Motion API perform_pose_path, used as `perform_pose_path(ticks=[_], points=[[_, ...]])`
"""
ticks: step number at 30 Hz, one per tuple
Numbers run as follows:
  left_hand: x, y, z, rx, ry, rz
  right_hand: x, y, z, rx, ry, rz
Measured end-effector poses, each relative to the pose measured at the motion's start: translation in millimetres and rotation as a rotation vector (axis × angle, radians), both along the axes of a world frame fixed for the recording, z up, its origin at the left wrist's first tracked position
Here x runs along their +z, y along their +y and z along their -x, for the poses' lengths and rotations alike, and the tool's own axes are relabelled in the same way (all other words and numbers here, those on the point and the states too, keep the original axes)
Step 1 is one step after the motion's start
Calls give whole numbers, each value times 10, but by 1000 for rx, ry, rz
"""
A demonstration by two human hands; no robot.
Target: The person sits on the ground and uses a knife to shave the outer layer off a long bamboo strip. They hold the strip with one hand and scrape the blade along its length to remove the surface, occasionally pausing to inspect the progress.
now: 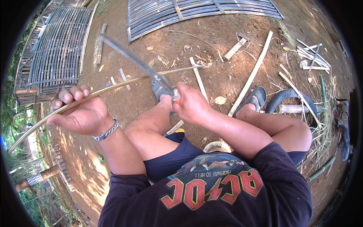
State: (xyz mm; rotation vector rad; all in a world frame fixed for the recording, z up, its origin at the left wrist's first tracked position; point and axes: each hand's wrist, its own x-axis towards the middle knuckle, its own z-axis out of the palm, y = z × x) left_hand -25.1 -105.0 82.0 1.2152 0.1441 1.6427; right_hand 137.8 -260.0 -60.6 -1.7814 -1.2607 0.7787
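My left hand (85, 115) is turned palm up, with a long thin bamboo strip (120, 84) lying between its thumb and curled fingers. The strip runs from the left rim to the middle of the ground ahead, bending slightly. In my right hand (191, 104) is the handle of a machete (130, 57), a bit of orange showing at the grip. The long grey blade, slightly smeared by motion, points up and left and crosses over the strip near my left sandal (160, 90).
A hammer or mallet-like tool (237, 45) lies ahead on the dirt. Bamboo slats (251, 75) and shavings are scattered around. Slatted bamboo panels stand at left (56, 49) and far ahead (196, 11). A black tyre piece (281, 96) curves beside my right sandal (252, 100).
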Motion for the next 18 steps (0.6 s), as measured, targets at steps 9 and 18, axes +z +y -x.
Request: perform_pose_path(ticks=[9, 18], points=[[-32, -220, -142, 68, 5, -41, 240, -50, 92, 56, -24, 20], [-35, -300, -199, 10, -7, -39, 297, -140, -82, 99, -64, 82]])
